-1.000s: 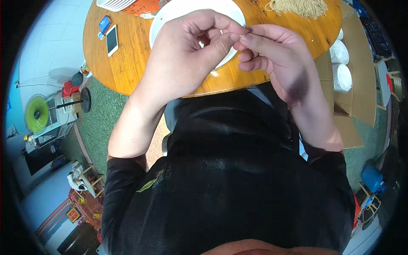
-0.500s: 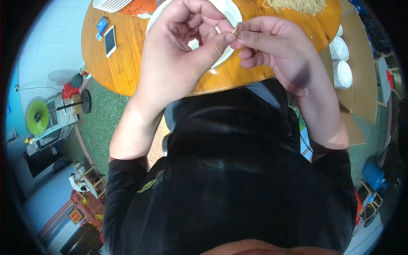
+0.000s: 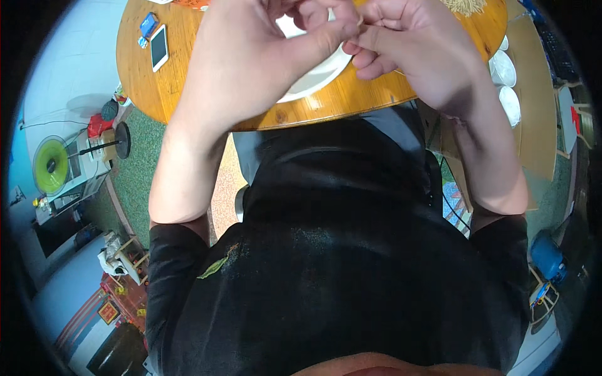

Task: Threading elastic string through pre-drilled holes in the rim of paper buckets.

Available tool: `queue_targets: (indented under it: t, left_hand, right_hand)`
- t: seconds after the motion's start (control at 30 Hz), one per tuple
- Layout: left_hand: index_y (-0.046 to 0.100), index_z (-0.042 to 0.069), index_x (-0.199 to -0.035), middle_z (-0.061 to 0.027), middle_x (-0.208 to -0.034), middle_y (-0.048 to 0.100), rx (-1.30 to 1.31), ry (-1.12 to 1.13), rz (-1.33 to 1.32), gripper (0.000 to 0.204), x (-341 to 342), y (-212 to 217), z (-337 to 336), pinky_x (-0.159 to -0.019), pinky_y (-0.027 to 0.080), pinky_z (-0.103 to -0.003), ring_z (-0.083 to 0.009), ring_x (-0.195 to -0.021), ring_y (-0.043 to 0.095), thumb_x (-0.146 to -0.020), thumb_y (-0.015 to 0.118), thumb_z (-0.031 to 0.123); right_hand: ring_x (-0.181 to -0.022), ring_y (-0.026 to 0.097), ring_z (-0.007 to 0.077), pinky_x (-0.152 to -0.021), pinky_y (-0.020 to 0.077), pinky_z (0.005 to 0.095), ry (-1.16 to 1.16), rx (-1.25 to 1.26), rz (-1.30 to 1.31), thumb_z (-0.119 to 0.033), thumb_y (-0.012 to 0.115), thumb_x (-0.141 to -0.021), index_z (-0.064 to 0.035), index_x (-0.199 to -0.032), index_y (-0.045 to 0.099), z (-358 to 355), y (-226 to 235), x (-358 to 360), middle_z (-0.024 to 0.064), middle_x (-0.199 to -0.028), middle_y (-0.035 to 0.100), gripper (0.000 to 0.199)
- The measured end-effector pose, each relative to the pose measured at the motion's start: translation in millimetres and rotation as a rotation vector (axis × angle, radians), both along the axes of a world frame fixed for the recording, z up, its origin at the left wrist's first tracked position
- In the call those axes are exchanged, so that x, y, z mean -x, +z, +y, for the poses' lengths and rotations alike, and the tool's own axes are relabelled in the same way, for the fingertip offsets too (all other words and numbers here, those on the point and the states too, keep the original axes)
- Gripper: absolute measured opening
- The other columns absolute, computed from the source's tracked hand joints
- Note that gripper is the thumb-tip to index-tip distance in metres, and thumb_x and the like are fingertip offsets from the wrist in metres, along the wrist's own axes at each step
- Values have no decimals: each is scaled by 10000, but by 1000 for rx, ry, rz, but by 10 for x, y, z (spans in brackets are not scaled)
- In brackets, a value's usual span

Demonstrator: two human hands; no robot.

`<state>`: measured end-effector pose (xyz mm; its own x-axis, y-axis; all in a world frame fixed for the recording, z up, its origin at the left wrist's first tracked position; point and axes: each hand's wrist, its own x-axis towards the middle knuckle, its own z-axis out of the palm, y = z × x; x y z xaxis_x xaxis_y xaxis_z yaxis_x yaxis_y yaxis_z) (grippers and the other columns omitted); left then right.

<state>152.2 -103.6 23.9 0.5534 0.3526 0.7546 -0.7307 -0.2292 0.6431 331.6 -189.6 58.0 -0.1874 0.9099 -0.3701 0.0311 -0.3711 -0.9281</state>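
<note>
Above a white dish (image 3: pixel 316 80) on the round wooden table, my left hand (image 3: pixel 263 62) has its thumb and index finger pressed together, the other fingers curled. My right hand (image 3: pixel 414 44) is closed beside it, thumb against the fingers, and the tips of both hands meet. Between them shows a sliver of a small tan piece (image 3: pixel 360 20), mostly covered by fingers; its kind cannot be made out. At the far right of the tabletop lies a bundle of thin beige strands (image 3: pixel 465 5), cut off by the picture's edge.
A white-framed phone (image 3: pixel 160 48) and a small blue packet (image 3: pixel 148 25) lie on the table (image 3: pixel 141 78) at left. White round containers (image 3: pixel 509 105) stand in an open cardboard box (image 3: pixel 539 106) at right. A green fan (image 3: pixel 51 165) is on the left.
Both hands have moved up in the picture, still meeting at the fingertips. The table has shifted upward in view, so less of its far side shows.
</note>
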Motion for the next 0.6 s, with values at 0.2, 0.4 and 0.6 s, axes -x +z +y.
queue_targets:
  t: [0.2, 0.4, 0.6]
  left_hand:
    - [572, 17, -1121, -44, -998, 701, 50, 89, 220, 283, 89, 250, -61, -786, 534, -220, -77, -885, 664, -928, 708, -140]
    - [563, 16, -1165, -48, -1012, 698, -1, 100, 240, 286, 97, 219, -109, -833, 549, -224, -82, -912, 670, -955, 706, -115]
    - [577, 8, -1224, -54, -1096, 680, -2, -77, 211, 291, 234, -57, 88, -907, 551, -248, -101, -997, 674, -973, 670, -105]
  right_hand:
    - [-829, 741, 139, -812, 615, 266, 99, -33, 71, -38, 659, -1050, 70, -1119, 722, -38, 34, -19, 91, -943, 767, 142]
    - [-833, 756, 155, -807, 626, 265, 90, 45, 71, -49, 661, -1058, 60, -1111, 731, -49, 24, -64, 118, -962, 781, 141]
    - [-916, 753, 143, -838, 622, 271, 93, -200, 153, -225, 651, -1090, 7, -1215, 732, -83, -335, -174, 80, -1035, 758, 276]
